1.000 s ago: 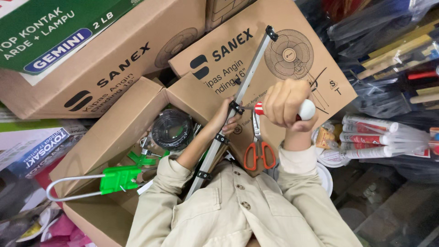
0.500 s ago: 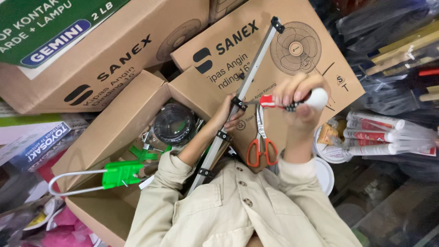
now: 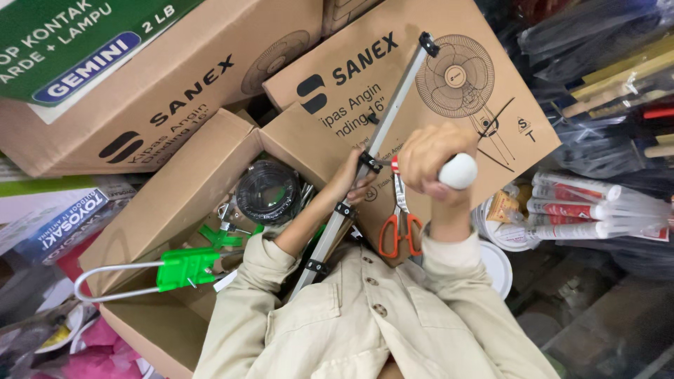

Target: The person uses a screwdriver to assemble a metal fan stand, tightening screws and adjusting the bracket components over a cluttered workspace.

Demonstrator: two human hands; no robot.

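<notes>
Cardboard fan boxes fill the far side, and an open box on the left holds a black cable coil and a green-clamped metal loop. A long metal bar slants across the middle; the left hand grips it at a black clip. The right hand is closed around a white-handled screwdriver, tip touching the bar. Orange-handled scissors lie just below.

Orange-handled scissors lying on a brown fan carton, coiled black cable inside an open cardboard box, green plastic clamp, sealant tubes at right.
</notes>
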